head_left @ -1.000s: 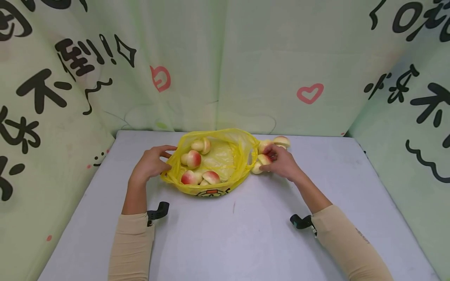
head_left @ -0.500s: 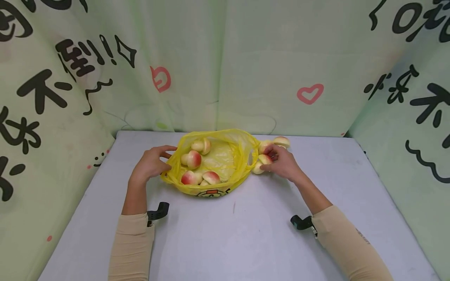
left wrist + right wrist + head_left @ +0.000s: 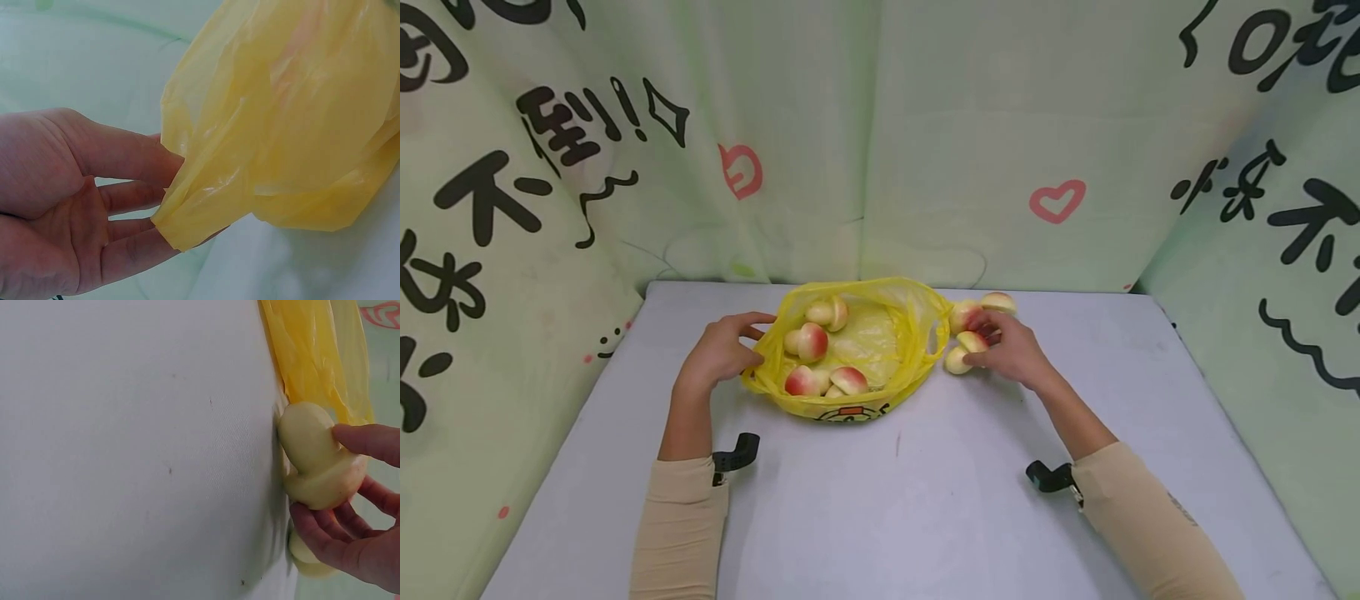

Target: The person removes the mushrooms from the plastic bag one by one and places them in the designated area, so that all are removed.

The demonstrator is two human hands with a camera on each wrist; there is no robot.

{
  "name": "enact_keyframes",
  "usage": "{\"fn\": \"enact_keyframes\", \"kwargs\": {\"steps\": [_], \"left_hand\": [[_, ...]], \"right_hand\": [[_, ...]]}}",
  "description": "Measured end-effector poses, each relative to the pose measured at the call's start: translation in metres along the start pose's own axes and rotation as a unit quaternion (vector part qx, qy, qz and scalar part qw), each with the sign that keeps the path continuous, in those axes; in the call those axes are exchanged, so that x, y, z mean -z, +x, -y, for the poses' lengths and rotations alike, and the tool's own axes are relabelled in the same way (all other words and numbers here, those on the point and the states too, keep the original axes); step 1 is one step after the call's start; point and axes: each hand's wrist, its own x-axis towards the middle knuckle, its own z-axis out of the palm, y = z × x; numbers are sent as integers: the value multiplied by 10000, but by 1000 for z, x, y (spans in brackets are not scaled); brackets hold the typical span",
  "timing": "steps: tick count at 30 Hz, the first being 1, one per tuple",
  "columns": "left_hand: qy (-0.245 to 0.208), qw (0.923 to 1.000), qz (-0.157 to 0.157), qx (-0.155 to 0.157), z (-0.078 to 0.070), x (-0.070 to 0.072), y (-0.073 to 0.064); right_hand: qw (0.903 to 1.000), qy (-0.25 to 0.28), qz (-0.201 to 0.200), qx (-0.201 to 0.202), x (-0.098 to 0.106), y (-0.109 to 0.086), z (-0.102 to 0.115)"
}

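Note:
A yellow plastic bag (image 3: 883, 333) stands wide-mouthed near the table's back edge, with several mushrooms (image 3: 812, 341) inside, cream with red-tinged caps. My left hand (image 3: 721, 348) is at the bag's left side, thumb and fingers holding its edge; in the left wrist view the yellow film (image 3: 219, 200) covers the fingertips. On the bag's other side, my right hand (image 3: 1011, 348) grips one mushroom (image 3: 306, 434) between thumb and fingers, close to the bag's right handle. Two more mushrooms (image 3: 998, 302) lie just behind that hand, partly hidden by it.
A white table (image 3: 887, 500) spreads toward me in front of the bag. Pale green curtains (image 3: 955, 150) with black writing and pink hearts enclose the back and both sides. Black wrist mounts (image 3: 737, 452) stick inward from both sleeves.
My right hand has shifted slightly to the right with the mushroom, opening a small gap from the bag. The left hand and the bag stay nearly where they were.

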Motion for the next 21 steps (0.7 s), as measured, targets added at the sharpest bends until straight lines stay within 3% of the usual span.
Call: {"fn": "enact_keyframes", "kwargs": {"steps": [21], "left_hand": [[-25, 10000, -32, 33, 0, 0, -1]], "right_hand": [[10000, -3, 41, -57, 2, -1, -2]]}}
